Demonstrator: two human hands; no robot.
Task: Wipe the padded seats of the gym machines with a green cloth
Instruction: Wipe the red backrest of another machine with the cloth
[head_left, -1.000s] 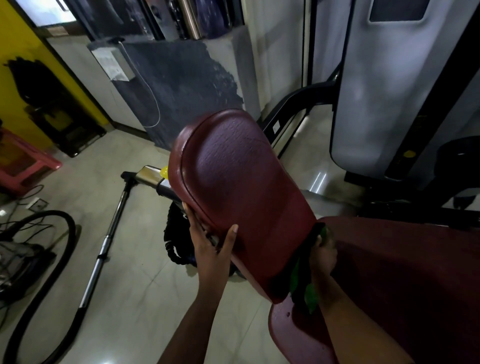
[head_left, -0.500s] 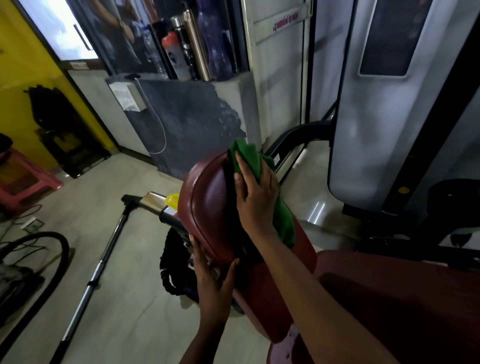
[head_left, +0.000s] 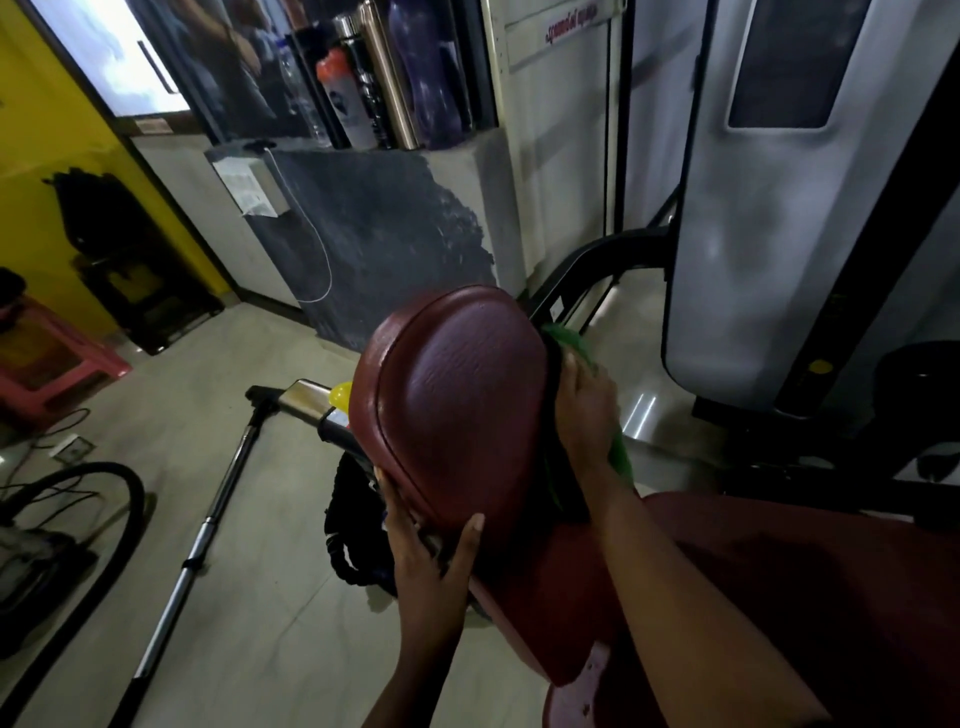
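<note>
The crumpled green cloth (head_left: 570, 336) sits against the right rim of the upright, rounded maroon padded seat (head_left: 462, 405), with more green showing lower down beside the wrist. The right hand (head_left: 587, 410) presses it there, fingers close together and laid over the cloth, their tips hidden behind the rim. The left hand (head_left: 426, 561) grips the same pad at its lower left edge, thumb spread away onto the front face and the other fingers tucked behind. A second flat maroon seat (head_left: 779, 597) lies just below on the right. On the pale tiled floor (head_left: 270, 597) to the left lie a chrome vacuum tube (head_left: 208, 525) and a black hose (head_left: 130, 499). Behind stands a grey machine shroud (head_left: 753, 234), and several bottles (head_left: 384, 78) stand on a grey ledge (head_left: 363, 223).
</note>
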